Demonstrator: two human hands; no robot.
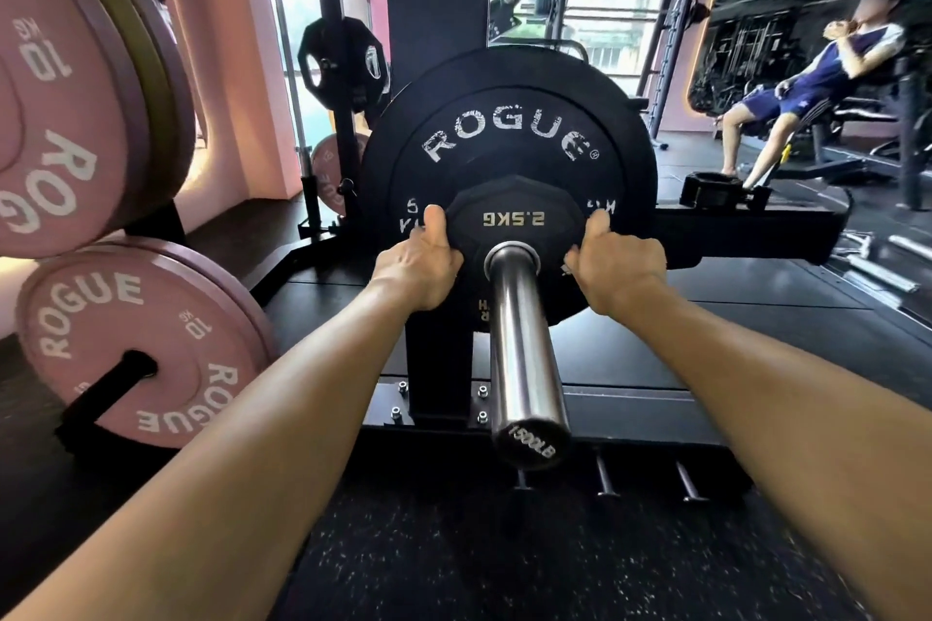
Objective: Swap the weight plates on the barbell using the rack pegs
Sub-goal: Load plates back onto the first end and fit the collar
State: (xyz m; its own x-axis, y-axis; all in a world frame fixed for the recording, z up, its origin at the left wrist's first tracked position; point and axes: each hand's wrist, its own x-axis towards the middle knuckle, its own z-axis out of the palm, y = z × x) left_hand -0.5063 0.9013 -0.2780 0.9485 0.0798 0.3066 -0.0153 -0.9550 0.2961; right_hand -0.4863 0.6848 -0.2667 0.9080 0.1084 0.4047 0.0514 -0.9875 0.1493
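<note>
Now both hands' fingers (434,223) curled round 2.5KG plate (513,218) edges on barbell sleeve (522,343).

My one view: head camera, looking forward and down along both forearms

I see from the wearer's head, wide-angle and close in on the sleeve (524,343) end pointing back at me, with the left hand (421,267) and right hand (618,267) near centre; pink plates (146,343) curve at my left edge, a mirror (807,40) far right
</note>
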